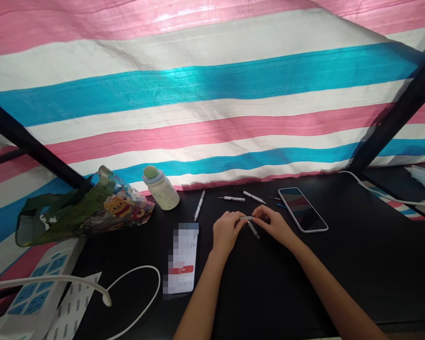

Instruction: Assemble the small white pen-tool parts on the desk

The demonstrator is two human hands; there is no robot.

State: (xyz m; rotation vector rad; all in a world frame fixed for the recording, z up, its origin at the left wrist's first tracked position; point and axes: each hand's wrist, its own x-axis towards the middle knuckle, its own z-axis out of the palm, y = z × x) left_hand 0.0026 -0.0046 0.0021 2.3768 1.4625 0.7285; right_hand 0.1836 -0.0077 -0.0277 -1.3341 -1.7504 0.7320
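Both my hands meet over the black table (269,283). Between them is a short grey-white pen part (246,218). My left hand (230,229) pinches its left end, and my right hand (271,224) has its fingers closed at the right end. Just below the fingers, a grey pen piece (254,230) lies slanted on the table. Beyond my hands lie a white pen (233,199) and another white pen (254,197) with a thin dark tip. A third white pen (199,206) lies farther left, pointing away from me.
A lit phone (186,264) lies left of my left forearm, and a white-edged phone (302,210) to the right. At the left stand a bottle (162,189) and a green cartoon bag (106,203), near a power strip (38,288) and a white cable (159,278). Striped cloth hangs behind.
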